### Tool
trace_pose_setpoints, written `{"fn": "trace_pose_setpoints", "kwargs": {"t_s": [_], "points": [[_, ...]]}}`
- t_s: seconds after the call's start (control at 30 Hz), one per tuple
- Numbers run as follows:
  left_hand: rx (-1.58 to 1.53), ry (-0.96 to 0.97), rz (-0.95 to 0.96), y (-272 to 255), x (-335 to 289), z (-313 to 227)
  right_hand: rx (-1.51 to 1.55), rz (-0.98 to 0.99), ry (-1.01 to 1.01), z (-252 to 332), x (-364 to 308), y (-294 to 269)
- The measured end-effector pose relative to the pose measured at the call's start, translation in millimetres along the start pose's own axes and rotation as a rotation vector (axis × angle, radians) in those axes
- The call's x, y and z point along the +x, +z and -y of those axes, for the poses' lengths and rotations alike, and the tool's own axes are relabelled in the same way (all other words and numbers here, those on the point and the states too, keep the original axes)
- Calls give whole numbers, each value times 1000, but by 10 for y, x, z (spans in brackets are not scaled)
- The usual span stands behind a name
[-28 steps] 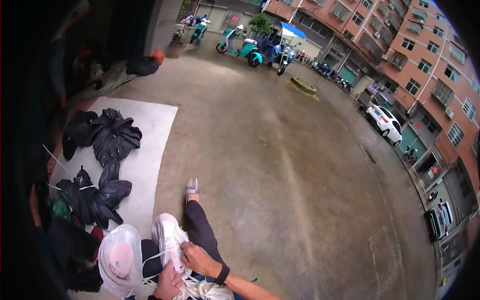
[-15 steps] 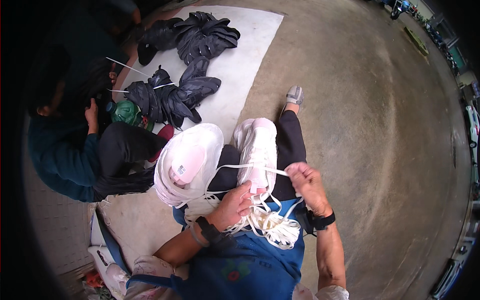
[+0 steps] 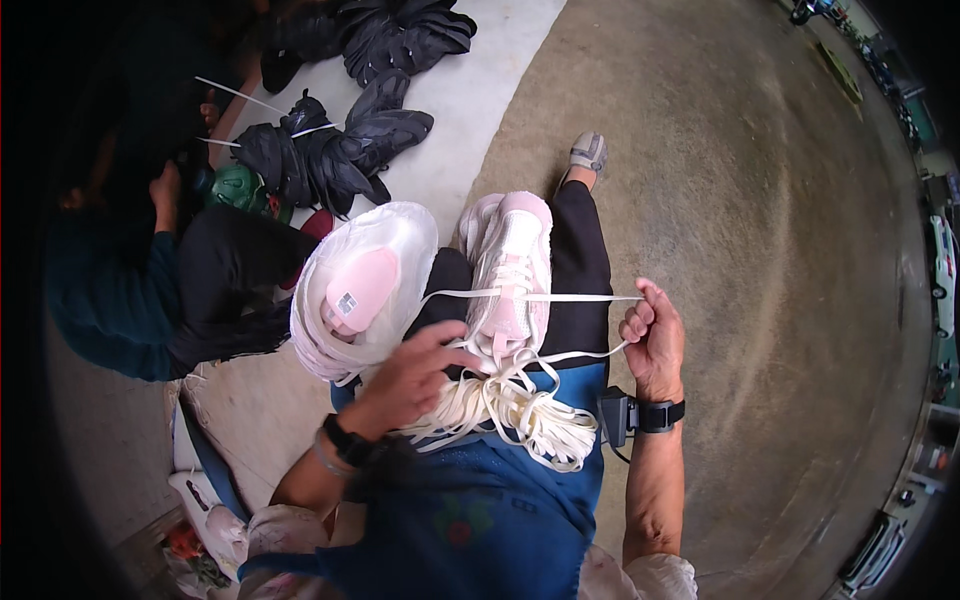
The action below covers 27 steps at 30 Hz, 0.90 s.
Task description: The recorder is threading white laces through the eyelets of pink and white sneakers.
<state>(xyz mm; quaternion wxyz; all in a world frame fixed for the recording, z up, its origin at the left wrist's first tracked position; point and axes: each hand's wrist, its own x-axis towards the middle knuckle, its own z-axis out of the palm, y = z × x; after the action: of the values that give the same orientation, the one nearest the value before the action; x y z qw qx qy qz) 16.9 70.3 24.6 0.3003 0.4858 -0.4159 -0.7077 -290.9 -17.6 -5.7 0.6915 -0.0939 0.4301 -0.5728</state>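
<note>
A white-and-pink sneaker point(image 3: 518, 235) lies on the person's lap, toe pointing away, its tongue and opening toward the body; whether it has a sole cannot be told. A flat white lace point(image 3: 575, 297) runs across its throat, drawn out nearly straight to the right. The right hand point(image 3: 655, 335) pinches that lace between thumb and forefinger, the other fingers curled in near a second strand. The left hand point(image 3: 415, 375) holds nothing that shows, its fingers loosely spread beside the sneaker's opening; whether a fingertip touches a strand there cannot be told.

The sneaker looks light and soft, likely to flex or slide if pulled from one side; the opening's edge seems the steadiest hold. The lace looks limp and prone to tangling, best pinched near its end.

Just below the opening, a loose bundle of cream laces point(image 3: 550, 430) lies on a blue apron point(image 3: 510, 510). Left of the sneaker is a nested white stack with a pink insole point(image 3: 365, 280). Farther out, black shoes point(image 3: 385, 130) lie on a white sheet point(image 3: 480, 100), near a co-worker in a dark sleeve point(image 3: 110, 315).
</note>
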Motion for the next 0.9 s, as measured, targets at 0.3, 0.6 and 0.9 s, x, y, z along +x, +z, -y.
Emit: {"fn": "trace_pose_setpoints", "kwargs": {"t_s": [0.3, 0.6, 0.9], "points": [[81, 339, -654, -1256, -860, -782, -931, -190, -254, -108, 4, -370], [348, 345, -728, -1262, -942, -962, -1638, 567, -563, -164, -550, 304], [413, 162, -134, -119, 173, -450, -1802, 727, -534, -212, -600, 345]]}}
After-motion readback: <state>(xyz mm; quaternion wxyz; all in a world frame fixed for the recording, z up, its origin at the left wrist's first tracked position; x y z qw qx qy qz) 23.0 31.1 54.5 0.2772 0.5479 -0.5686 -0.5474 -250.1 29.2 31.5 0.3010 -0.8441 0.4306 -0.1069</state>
